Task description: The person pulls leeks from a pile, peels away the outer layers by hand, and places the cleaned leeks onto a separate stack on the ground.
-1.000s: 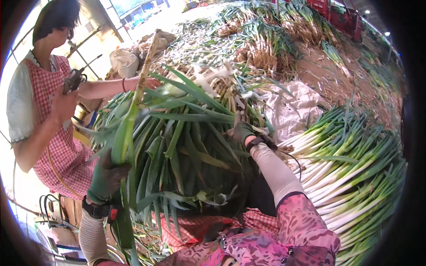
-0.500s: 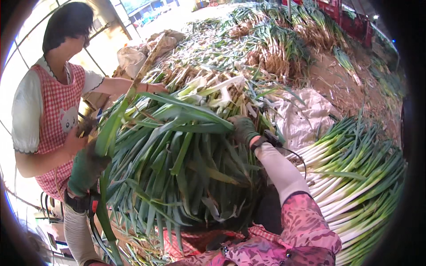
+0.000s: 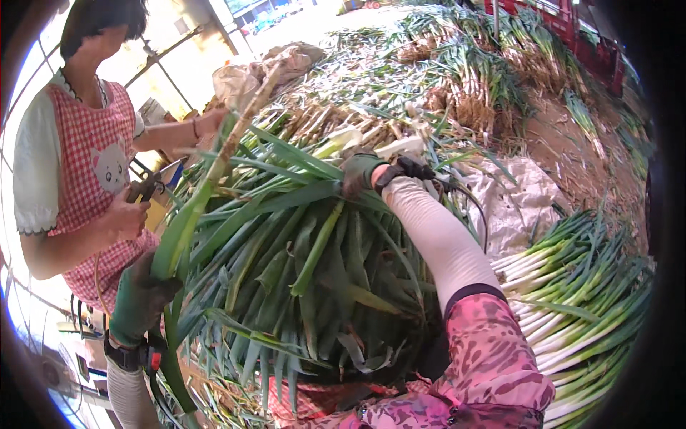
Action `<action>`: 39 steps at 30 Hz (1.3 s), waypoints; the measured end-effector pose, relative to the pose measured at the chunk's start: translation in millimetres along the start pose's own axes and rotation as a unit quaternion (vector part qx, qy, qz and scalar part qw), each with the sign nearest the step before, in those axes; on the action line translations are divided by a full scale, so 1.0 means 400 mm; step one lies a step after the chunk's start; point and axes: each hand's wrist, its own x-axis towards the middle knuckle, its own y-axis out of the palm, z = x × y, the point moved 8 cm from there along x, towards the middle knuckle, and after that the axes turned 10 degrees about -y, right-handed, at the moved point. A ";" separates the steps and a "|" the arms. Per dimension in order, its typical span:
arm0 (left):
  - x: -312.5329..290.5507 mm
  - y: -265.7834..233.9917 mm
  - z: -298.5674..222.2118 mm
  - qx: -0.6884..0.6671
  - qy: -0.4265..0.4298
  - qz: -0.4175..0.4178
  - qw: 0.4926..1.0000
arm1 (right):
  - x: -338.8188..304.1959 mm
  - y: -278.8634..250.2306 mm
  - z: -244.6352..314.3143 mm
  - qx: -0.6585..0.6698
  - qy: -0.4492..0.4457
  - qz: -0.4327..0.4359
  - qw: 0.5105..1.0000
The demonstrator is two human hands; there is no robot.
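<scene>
1. So the step in hand looks like gathering and squaring up a big bundle of green onions (image 3: 300, 264), which fills the centre of the frame, leaves fanning toward the bottom.
2. The left hand (image 3: 139, 297), in a green glove at lower left, is clenched around one long single stalk (image 3: 193, 214) that runs diagonally up toward the upper middle.
3. The right hand (image 3: 361, 171), dark glove with a white sleeve, sits on top of the bundle at upper centre. Fingers are curled onto the leaves, but I can't tell if it's a real grip or just pressing down.
4. My guess for the next move: that single stalk needs laying in with the rest while the right hand keeps the bundle from spreading, so a steady hold up top matters.
5. Versus half a second ago: the left hand has dropped lower in the frame and the stalk now stands steeper.
6. A person in a red checked apron (image 3: 86, 157) stands at upper left, and trimmed onions (image 3: 586, 286) are stacked at right.
</scene>
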 end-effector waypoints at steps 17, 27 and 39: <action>0.129 0.010 -0.090 0.349 0.294 -0.136 0.879 | -0.632 0.278 0.383 -0.007 -0.279 -0.125 0.952; -0.208 0.949 0.117 0.181 0.268 0.625 0.710 | -0.759 0.220 0.585 0.012 -0.274 -0.180 0.945; -0.374 1.077 0.263 -0.181 -0.136 0.611 0.759 | -0.923 0.316 0.655 0.154 0.026 -0.258 0.954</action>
